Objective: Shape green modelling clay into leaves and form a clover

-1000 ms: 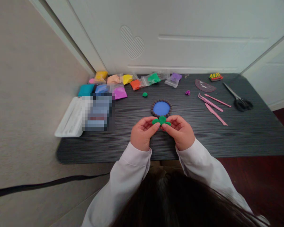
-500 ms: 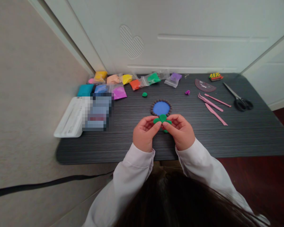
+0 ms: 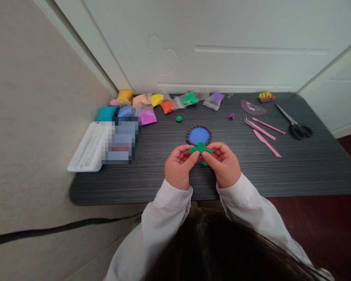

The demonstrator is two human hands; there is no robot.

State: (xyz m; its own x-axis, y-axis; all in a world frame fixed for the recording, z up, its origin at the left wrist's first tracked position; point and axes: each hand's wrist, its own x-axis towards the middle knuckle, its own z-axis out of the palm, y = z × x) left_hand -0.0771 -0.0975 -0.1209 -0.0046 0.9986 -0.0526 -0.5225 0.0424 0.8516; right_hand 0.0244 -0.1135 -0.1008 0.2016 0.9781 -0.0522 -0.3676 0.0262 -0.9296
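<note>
My left hand (image 3: 179,166) and my right hand (image 3: 224,164) pinch a green clay clover shape (image 3: 201,147) between thumbs and fingers. Three rounded lobes of it show above the thumb tips. Just beyond the fingers lies a blue clay disc (image 3: 199,136) edged with a ring of dark brown clay balls (image 3: 188,137). Another bit of green clay (image 3: 205,163) shows below the clover, partly covered by my right thumb. Farther back on the table rests a small green clay lump (image 3: 179,118).
Bags of coloured clay, among them a green one (image 3: 190,98), line the back. To the right lie pink modelling tools (image 3: 266,143), black scissors (image 3: 300,130), a protractor (image 3: 253,107) and a purple clay bit (image 3: 231,116). A white tray (image 3: 86,156) stands at left.
Both hands stay pinched on the clover shape in nearly the same place. Its upper lobe looks slightly tilted and more folded than before. The view has shifted a little.
</note>
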